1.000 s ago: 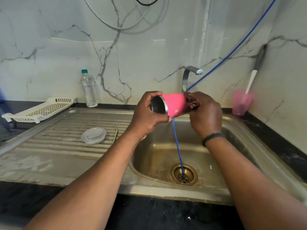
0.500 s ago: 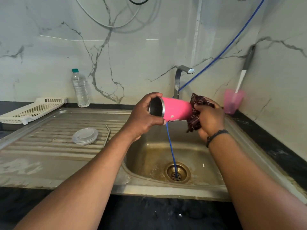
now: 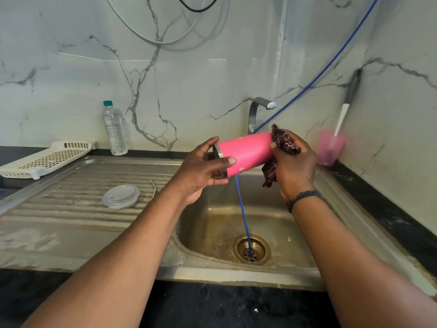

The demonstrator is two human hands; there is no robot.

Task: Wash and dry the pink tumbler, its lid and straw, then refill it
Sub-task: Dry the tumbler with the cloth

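Observation:
The pink tumbler (image 3: 247, 151) lies on its side above the sink basin, steel rim pointing left. My left hand (image 3: 203, 165) grips it at the rim end, thumb across the pink wall. My right hand (image 3: 293, 162) holds a dark patterned cloth (image 3: 281, 143) against the tumbler's base, thumb on the pink wall. The clear lid (image 3: 121, 196) rests on the ribbed drainboard, and the bent metal straw (image 3: 154, 187) lies just right of it.
The steel sink (image 3: 212, 223) has a brass drain (image 3: 251, 249) with a blue hose (image 3: 242, 209) running into it. A tap (image 3: 259, 110) stands behind the tumbler. A water bottle (image 3: 114, 130), a white rack (image 3: 47, 159) and a pink cup with a brush (image 3: 329, 147) line the back.
My right hand drew back from the tumbler's base with the cloth, then came against it again. The tumbler tilted so its base sits a little higher.

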